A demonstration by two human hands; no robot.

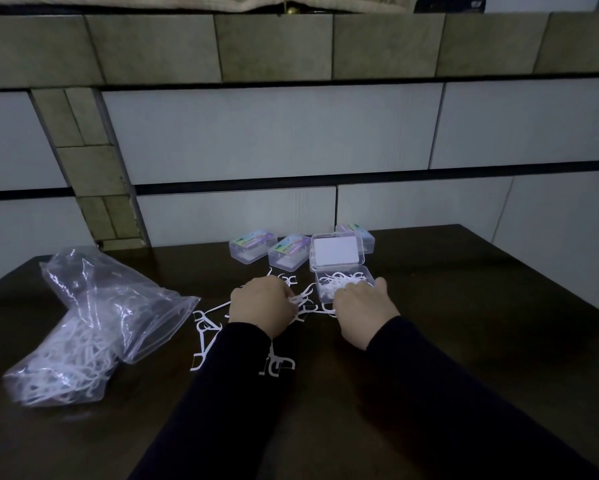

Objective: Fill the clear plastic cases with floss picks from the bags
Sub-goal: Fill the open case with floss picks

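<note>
An open clear plastic case (339, 271) stands on the dark table, lid tipped up, with white floss picks inside. My right hand (364, 306) rests against its front wall, fingers curled around the case. My left hand (260, 303) grips a few white floss picks from the loose pile (305, 299) between the hands. More picks (206, 330) lie scattered left of my left forearm, and some (277, 365) under it. Two clear plastic bags (94, 323) holding many picks lie at the left.
Three closed clear cases with coloured labels (253, 249) (287, 256) (357, 233) stand behind the open one near the table's far edge. A tiled wall rises behind the table. The table's right edge (568, 289) runs diagonally.
</note>
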